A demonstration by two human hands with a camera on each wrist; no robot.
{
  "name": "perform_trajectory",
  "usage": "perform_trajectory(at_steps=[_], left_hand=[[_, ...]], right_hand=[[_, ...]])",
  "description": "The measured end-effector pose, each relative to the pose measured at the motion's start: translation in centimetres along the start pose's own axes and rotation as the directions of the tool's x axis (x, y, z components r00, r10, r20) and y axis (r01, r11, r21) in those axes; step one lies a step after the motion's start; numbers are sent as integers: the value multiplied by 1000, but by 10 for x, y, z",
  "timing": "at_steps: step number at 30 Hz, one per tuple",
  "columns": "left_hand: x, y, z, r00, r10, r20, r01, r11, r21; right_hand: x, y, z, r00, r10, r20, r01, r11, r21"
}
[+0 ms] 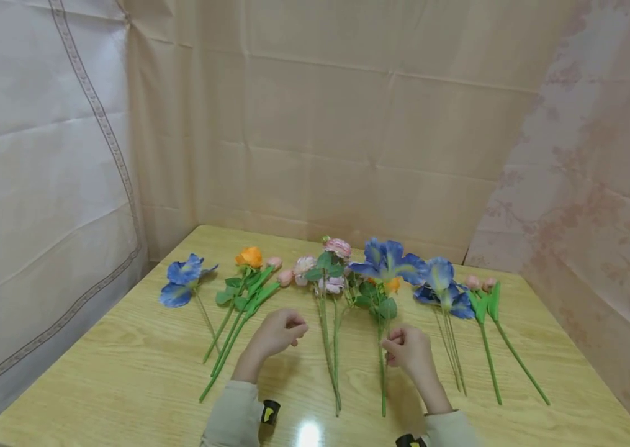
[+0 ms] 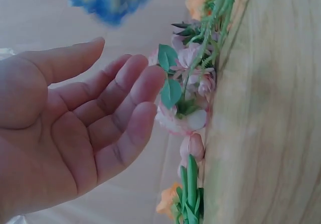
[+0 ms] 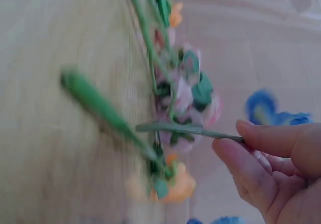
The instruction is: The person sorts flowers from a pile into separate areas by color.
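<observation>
My right hand [image 1: 411, 354] pinches the thin green stem [image 3: 200, 130] of a blue iris [image 1: 384, 261] between thumb and forefinger. The iris bloom is raised, overlapping an orange rose [image 1: 391, 286] whose thick stem lies on the table below. My left hand [image 1: 277, 335] hovers over the table with its fingers loosely bent and nothing in them, left of the pale pink flowers [image 1: 338, 248]. In the left wrist view its palm [image 2: 45, 153] shows, and the lifted blue bloom [image 2: 113, 0] appears beyond the thumb.
On the wooden table [image 1: 141, 366], another blue iris [image 1: 180, 282], an orange rose [image 1: 249, 256] and pink tulips [image 1: 285, 277] lie at left. More blue irises [image 1: 440, 279] and two pink tulips [image 1: 472, 282] lie at right. Cloth curtains [image 1: 320, 124] hang around the table.
</observation>
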State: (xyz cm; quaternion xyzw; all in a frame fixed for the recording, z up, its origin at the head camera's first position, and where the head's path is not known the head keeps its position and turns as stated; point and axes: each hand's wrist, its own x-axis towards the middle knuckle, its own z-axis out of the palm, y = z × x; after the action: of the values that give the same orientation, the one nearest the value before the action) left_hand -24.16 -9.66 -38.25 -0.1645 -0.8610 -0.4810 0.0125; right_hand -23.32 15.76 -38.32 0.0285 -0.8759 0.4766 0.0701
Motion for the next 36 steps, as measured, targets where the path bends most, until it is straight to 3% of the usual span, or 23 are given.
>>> perform_trajectory(at_steps=[2, 5, 7, 10, 13, 16, 18, 19, 22, 23, 25, 28, 33, 36], left_hand=[[-1, -1, -1, 1000, -11, 9, 11, 1000, 4], [-3, 0, 0, 999, -24, 31, 24, 1000, 13], [-4, 0, 1, 999, -28, 46, 26, 999, 27], [-5, -1, 3, 998, -24, 65, 21, 999, 44], [-6, -3, 6, 996, -19, 82, 14, 998, 56], [-7, -6, 8, 995, -29, 95, 23, 998, 63], [-8, -7, 8, 994, -43, 97, 37, 997, 64], [-8, -7, 8, 994, -47, 97, 41, 997, 65], [-8, -7, 7, 993, -59, 97, 53, 996, 68], [-8, -6, 7, 993, -62, 99, 55, 996, 72], [-8, -5, 6, 992, -71, 106, 63, 995, 80], [-8, -5, 6, 989, -82, 120, 72, 993, 92], [-7, -5, 6, 986, -101, 134, 89, 991, 98], [-8, -7, 3, 988, -117, 103, 108, 990, 89]], right_hand=[[5, 4, -6, 1000, 12, 0, -12, 999, -38], [12, 11, -13, 1000, -26, 1, 26, 982, -188], [16, 16, -17, 997, -78, -11, 71, 947, -313], [20, 21, -21, 981, -191, -41, 149, 867, -476], [27, 33, -23, 949, -304, -87, 205, 799, -565], [42, 63, -20, 905, -408, -122, 254, 747, -615], [65, 107, -12, 850, -506, -148, 307, 704, -640], [71, 119, -10, 842, -520, -143, 316, 691, -649], [74, 126, -8, 853, -511, -107, 326, 681, -656], [74, 124, -7, 867, -488, -98, 311, 686, -658], [55, 86, -14, 928, -371, -38, 260, 717, -647], [38, 53, -20, 958, -287, 5, 220, 723, -655], [28, 36, -24, 980, -199, 3, 156, 755, -637], [29, 34, -24, 993, -114, 20, 102, 775, -623]])
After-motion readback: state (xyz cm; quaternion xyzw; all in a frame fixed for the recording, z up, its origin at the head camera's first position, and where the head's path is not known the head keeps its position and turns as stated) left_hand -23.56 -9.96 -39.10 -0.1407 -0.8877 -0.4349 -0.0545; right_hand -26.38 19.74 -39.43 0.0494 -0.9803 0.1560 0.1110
